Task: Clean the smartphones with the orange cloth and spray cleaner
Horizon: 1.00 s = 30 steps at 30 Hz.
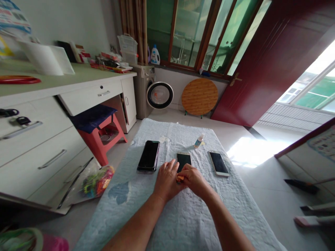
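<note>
A smartphone (184,158) with a dark screen and a pale gold rim lies in the middle of the cloth-covered table. My left hand (167,176) grips its left side, fingers along the edge and thumb near the bottom end. Pinched in my right hand (193,176) is a small orange cloth (180,178), pressed on the lower screen; my hands partly hide both. To the left lies a larger black phone (149,156). A white phone (218,163) rests at the right. Behind the middle phone stands a small clear bottle (199,141) with a label.
A pale blue cloth (125,223) covers the table. At the left are a white desk (86,92), a red stool (104,134) and a bag of colourful things (95,183). Beyond are a washing machine (143,90) with its door open and a round wooden tabletop (199,96).
</note>
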Motion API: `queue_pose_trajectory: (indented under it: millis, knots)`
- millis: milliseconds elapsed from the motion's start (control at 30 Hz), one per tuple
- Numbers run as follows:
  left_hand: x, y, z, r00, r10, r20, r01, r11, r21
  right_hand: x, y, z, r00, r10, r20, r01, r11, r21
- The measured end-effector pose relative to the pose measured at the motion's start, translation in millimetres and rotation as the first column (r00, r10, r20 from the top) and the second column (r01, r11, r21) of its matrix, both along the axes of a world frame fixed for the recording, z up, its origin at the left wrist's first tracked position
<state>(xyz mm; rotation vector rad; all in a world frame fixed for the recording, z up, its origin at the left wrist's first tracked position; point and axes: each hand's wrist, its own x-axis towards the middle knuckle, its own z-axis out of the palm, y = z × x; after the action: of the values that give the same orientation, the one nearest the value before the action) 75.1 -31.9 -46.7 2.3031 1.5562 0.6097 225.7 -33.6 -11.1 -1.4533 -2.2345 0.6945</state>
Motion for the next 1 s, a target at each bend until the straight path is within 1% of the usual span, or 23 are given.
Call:
queue_pose_trajectory:
  millis: [100, 200, 367, 467, 567, 733, 867, 933, 1000]
  knots:
    - [-1, 0, 1.6, 1.000, -0.001, 0.011, 0.001, 1.000, 0.000, 7, 17, -3.2, 0.997, -0.078, 0.010, 0.077, 0.995, 0.059]
    - [-1, 0, 4.1, 0.999, -0.021, 0.038, 0.021, 1.000, 0.009, 14, 38, -8.2, 0.983, -0.182, 0.022, 0.179, 0.977, 0.119]
    - [-1, 0, 7.1, 0.998, -0.034, 0.061, 0.033, 0.999, 0.009, 15, 67, -17.5, 0.934, -0.356, 0.031, 0.343, 0.918, 0.198]
    - [-1, 0, 7.7, 0.998, -0.028, 0.049, 0.028, 1.000, 0.003, 9, 77, -21.2, 0.907, -0.417, 0.058, 0.397, 0.893, 0.214]
    - [-1, 0, 7.6, 0.999, -0.020, 0.032, 0.020, 1.000, -0.003, 0, 87, -22.9, 0.902, -0.421, 0.090, 0.396, 0.893, 0.214]
    - [0, 0, 5.7, 1.000, -0.014, 0.020, 0.014, 1.000, 0.003, -15, 100, -23.2, 0.933, -0.326, 0.150, 0.295, 0.935, 0.199]
    - [0, -1, 7.2, 0.999, -0.008, 0.044, 0.008, 1.000, 0.010, -14, 102, -23.6, 0.955, -0.255, 0.152, 0.220, 0.952, 0.214]
    - [0, -1, 9.0, 0.998, -0.012, 0.057, 0.011, 1.000, 0.009, -8, 100, -23.3, 0.955, -0.269, 0.128, 0.237, 0.946, 0.221]
    - [0, -1, 10.3, 0.998, -0.018, 0.068, 0.018, 1.000, 0.012, 0, 97, -22.2, 0.943, -0.313, 0.116, 0.283, 0.933, 0.220]
